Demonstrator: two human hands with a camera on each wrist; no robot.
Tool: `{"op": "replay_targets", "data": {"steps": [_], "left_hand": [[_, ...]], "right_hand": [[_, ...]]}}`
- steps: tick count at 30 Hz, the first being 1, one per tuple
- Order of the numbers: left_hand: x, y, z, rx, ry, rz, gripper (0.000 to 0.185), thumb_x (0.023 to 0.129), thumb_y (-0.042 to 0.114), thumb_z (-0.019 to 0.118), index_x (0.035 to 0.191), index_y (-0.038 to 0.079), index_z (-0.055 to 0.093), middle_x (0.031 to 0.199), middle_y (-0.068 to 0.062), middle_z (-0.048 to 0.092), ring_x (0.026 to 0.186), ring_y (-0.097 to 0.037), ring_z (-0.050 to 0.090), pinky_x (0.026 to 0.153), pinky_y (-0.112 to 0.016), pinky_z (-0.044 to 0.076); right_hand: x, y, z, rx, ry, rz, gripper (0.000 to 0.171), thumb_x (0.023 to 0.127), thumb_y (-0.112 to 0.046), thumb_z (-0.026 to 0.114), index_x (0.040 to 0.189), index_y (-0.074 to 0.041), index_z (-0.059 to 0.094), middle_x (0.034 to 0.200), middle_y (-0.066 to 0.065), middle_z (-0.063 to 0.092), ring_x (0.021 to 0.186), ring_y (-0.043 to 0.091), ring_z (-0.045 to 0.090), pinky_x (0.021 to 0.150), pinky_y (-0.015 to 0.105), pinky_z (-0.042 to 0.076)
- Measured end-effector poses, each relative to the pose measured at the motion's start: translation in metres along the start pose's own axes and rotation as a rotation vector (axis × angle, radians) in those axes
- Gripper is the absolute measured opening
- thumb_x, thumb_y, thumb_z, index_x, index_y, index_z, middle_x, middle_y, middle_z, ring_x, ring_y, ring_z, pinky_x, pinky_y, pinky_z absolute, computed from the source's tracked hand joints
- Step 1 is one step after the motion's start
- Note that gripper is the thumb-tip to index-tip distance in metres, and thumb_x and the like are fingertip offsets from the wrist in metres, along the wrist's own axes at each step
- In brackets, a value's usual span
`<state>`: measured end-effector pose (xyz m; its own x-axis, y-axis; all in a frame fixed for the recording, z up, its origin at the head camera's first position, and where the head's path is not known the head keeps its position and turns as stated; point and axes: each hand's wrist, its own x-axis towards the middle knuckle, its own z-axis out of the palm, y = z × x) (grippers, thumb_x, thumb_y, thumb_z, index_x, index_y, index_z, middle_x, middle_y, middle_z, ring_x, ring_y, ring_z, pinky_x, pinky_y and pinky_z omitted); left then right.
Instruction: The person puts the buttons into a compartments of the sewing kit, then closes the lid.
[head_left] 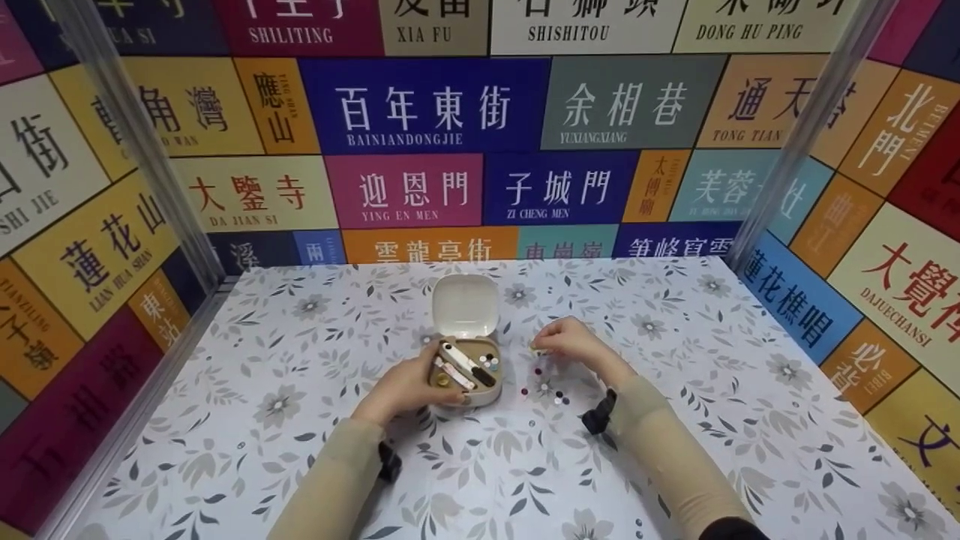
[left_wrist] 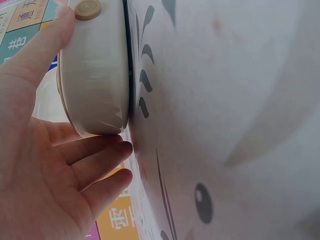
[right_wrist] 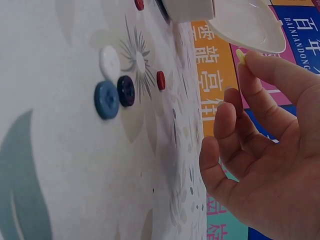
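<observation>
A cream sewing box (head_left: 486,397) stands on the table with its lid (head_left: 465,304) tipped up at the back. My left hand (head_left: 405,386) grips it, thumb at the front near a tan button-shaped catch (left_wrist: 88,9) and fingers along the left side. In the compartments lie a white tool with a black end (head_left: 466,361), a slim pale item (head_left: 454,373) and several small buttons (head_left: 490,361). To the right of the box, my right hand (head_left: 576,346) pinches a small yellow button (right_wrist: 241,56) between thumb and forefinger, raised above the tabletop.
Loose buttons lie on the table right of the box: a blue one (right_wrist: 106,100), a navy one (right_wrist: 126,91), a white one (right_wrist: 110,63) and a red one (right_wrist: 160,80), plus another red one nearer the box. Sign-covered panels (head_left: 420,105) enclose the floral table (head_left: 285,465).
</observation>
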<state>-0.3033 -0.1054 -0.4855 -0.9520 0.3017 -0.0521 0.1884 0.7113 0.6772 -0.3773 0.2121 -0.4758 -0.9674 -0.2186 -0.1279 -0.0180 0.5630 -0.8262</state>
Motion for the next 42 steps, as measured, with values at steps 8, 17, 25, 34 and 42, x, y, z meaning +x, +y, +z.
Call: {"op": "replay_targets", "data": {"steps": [8,17,25,34,42], "left_hand": [[0.002,-0.001,0.000,0.015,0.011,0.026,0.123,0.060,0.063,0.083,0.156,0.019,0.019,0.138,-0.017,0.052,0.120,-0.034,0.053,0.103,-0.049,0.039],[-0.001,0.001,0.001,-0.004,0.006,-0.004,0.125,0.060,0.063,0.083,0.157,0.022,0.016,0.143,-0.017,0.048,0.124,-0.036,0.049,0.106,-0.050,0.036],[0.000,-0.001,0.000,-0.005,0.005,0.003,0.125,0.059,0.063,0.083,0.157,0.021,0.016,0.143,-0.017,0.048,0.125,-0.036,0.049,0.106,-0.050,0.035],[0.001,0.001,0.001,0.015,0.005,0.002,0.124,0.061,0.063,0.082,0.157,0.020,0.016,0.141,-0.017,0.050,0.122,-0.034,0.051,0.104,-0.048,0.038],[0.001,0.000,0.001,0.008,0.014,0.034,0.118,0.063,0.060,0.083,0.155,0.017,0.023,0.134,-0.016,0.056,0.117,-0.032,0.056,0.100,-0.047,0.042]], "right_hand": [[0.006,-0.005,0.008,0.023,-0.025,-0.019,0.016,0.080,-0.020,0.076,0.087,-0.006,0.076,0.080,0.003,0.069,0.069,0.014,0.057,0.068,0.033,0.052],[0.010,-0.010,0.015,0.003,-0.031,0.010,0.018,0.081,-0.022,0.075,0.090,-0.007,0.074,0.087,0.000,0.070,0.077,0.014,0.060,0.077,0.031,0.053],[0.012,-0.011,0.019,0.001,-0.038,-0.043,0.017,0.081,-0.020,0.074,0.088,-0.005,0.076,0.081,-0.001,0.069,0.071,0.014,0.058,0.068,0.028,0.051],[0.012,-0.014,0.025,0.019,-0.022,-0.065,0.016,0.081,-0.019,0.074,0.088,-0.005,0.076,0.081,0.000,0.070,0.072,0.018,0.060,0.066,0.030,0.051],[0.013,-0.020,0.033,0.043,-0.016,-0.039,0.015,0.082,-0.019,0.075,0.089,-0.006,0.076,0.087,0.001,0.070,0.082,0.024,0.065,0.077,0.039,0.055]]}}
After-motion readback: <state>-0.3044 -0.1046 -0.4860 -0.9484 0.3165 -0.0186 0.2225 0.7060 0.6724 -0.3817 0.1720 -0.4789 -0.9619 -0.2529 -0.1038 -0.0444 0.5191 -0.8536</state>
